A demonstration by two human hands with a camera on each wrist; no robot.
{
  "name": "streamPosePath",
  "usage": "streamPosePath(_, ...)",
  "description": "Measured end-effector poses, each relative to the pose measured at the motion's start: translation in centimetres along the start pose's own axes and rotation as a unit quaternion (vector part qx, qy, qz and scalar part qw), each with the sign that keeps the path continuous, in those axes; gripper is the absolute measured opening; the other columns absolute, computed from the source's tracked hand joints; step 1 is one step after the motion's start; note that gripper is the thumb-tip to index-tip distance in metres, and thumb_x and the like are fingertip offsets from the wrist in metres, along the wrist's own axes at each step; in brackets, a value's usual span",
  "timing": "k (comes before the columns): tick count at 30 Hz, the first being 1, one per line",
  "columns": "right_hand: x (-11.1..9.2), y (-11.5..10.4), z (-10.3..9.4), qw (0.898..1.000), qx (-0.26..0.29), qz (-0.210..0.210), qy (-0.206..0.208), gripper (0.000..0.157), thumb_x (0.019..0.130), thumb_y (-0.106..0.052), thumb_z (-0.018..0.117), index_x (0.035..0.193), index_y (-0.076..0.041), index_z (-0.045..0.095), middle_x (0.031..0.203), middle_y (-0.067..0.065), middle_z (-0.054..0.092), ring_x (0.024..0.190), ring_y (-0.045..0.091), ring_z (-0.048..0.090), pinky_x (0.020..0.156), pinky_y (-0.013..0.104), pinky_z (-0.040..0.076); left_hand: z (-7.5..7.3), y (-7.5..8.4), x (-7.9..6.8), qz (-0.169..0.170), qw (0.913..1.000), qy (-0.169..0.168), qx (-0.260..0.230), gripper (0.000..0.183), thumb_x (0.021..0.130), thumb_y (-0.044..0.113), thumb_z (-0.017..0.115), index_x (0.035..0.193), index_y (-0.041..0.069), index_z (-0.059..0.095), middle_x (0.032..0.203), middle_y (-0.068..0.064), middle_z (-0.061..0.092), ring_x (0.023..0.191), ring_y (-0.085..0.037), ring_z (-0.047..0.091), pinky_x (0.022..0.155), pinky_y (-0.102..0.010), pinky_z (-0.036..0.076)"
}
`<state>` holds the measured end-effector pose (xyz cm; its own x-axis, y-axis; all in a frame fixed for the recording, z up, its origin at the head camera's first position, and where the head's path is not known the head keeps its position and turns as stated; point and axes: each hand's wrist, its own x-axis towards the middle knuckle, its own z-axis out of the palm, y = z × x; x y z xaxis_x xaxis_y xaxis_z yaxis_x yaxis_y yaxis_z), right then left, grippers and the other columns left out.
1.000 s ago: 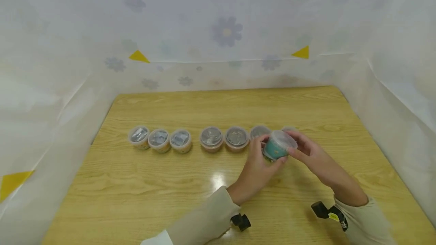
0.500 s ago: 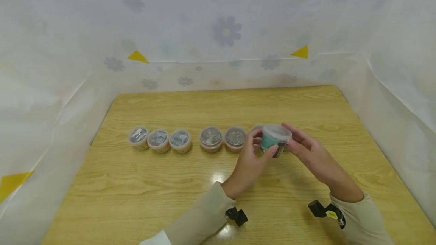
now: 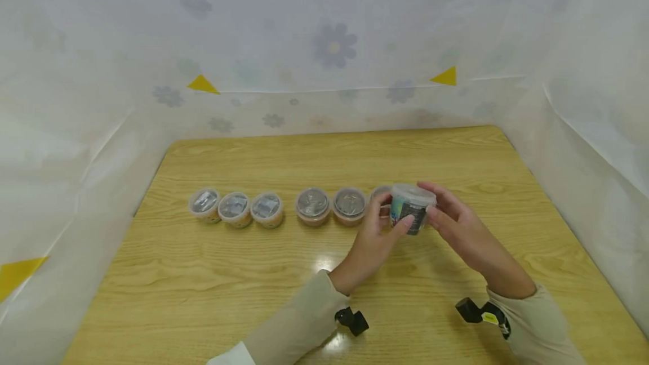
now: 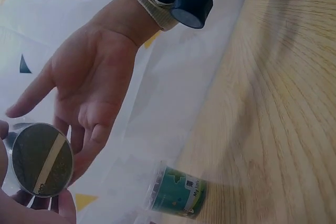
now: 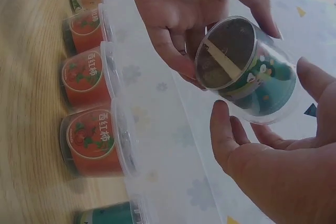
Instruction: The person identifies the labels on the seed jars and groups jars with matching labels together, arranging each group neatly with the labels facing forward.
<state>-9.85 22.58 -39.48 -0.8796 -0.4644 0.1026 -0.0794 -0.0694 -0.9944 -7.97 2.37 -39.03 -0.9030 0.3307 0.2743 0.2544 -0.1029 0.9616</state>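
A teal plastic cup with a clear lid is held above the table between both hands, a dark printed panel facing the head camera. My left hand grips it from the left, thumb across the panel. On the other side my right hand has its thumb and fingertips at the lid end. The right wrist view shows the cup's dark base with a pale strip across it. Another teal cup stands on the table, hidden behind my right hand in the head view.
Three orange-toned lidded cups stand in a row at the left of the wooden table. Right of them are three red cups with tomato labels, one partly behind my left hand. Floral sheeting encloses the table's back and sides.
The held cup has moved slightly left and become more upright. It has turned, bringing its dark panel round to the front. Both hands have shifted slightly left with it.
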Motion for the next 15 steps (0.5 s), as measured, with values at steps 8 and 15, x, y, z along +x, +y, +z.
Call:
streamPosePath(8,0.2,0.1,0.5,0.997,0.046,-0.016,-0.051,0.051,0.101,-0.008,0.033,0.149,-0.008,0.014,0.142,0.016,0.03,0.128,0.017,0.038,0.099,0.026,0.037,0.1,-1.4,0.1,-0.023,0.9986,-0.033,-0.034,0.054,0.093,0.023,0.058,0.137,0.017,0.028,0.127,0.001,0.04,0.105,-0.013,0.046,0.08,-0.029,0.05)
streamPosePath(15,-0.1,-0.4,0.5,0.999,0.031,0.002,-0.016,0.051,0.102,-0.011,0.032,0.149,-0.008,0.013,0.149,0.015,0.019,0.13,0.009,0.034,0.099,0.022,0.036,-0.2,-3.2,0.6,-0.014,0.9998,-0.009,-0.007,0.053,0.093,0.031,0.058,0.137,0.024,0.03,0.127,0.001,0.041,0.105,-0.016,0.05,0.083,-0.032,0.05)
